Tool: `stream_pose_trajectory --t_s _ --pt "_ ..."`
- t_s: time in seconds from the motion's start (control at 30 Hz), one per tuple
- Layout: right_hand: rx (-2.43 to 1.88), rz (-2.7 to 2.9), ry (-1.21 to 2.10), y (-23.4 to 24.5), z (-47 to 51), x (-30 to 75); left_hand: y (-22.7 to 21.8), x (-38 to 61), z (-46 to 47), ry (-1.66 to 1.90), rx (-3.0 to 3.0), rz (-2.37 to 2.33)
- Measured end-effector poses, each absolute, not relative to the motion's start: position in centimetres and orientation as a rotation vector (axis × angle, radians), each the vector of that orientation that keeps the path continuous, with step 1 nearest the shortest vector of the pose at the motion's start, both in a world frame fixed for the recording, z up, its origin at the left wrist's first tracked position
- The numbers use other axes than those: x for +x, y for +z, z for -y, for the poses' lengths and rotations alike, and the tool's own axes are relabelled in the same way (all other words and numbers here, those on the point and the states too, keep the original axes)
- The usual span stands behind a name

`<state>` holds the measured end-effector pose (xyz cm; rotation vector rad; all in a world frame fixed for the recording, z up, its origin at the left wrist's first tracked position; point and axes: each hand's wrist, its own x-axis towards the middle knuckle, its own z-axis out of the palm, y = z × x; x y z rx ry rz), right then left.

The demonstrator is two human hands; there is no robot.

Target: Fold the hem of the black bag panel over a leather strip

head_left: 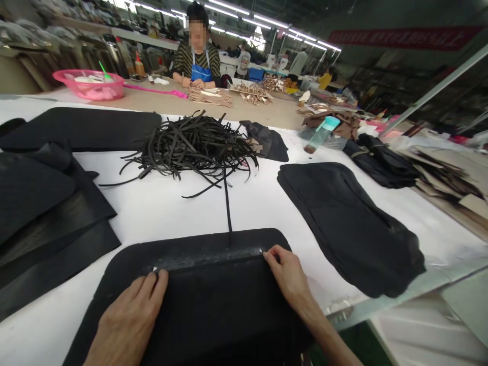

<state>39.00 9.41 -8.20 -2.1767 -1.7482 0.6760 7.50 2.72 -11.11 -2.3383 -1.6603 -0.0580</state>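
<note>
A black fabric panel (pixel 213 305) with rounded corners lies on the white table in front of me. A shiny strip (pixel 209 258) runs across its upper part, from one hand to the other. My left hand (pixel 131 317) rests flat on the panel, fingertips at the strip's left end. The fingers of my right hand (pixel 287 277) press together on the strip's right end. One black strap (pixel 227 203) trails from the panel's top edge up to a pile of black straps (pixel 194 145).
Stacks of black fabric pieces lie at left (pixel 46 213) and right (pixel 346 223). A clear bottle with a teal cap (pixel 320 134) stands behind. A pink basin (pixel 90 84) sits far left. A person in a blue apron (pixel 198 63) works across the table. The table edge (pixel 381 300) drops off at right.
</note>
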Motion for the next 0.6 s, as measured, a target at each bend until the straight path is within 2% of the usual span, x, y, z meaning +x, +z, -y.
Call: stream_pose_trajectory --t_s 0.27,0.6 --pt "-2.252 1.786 0.608 -8.4 -9.5 38.6 -10.1 9.2 -2.0 0.167 -2.263 1.683" --pt "-2.250 1.833 0.579 -8.7 -9.6 38.6 -9.7 9.6 -2.0 0.214 -2.270 1.682"
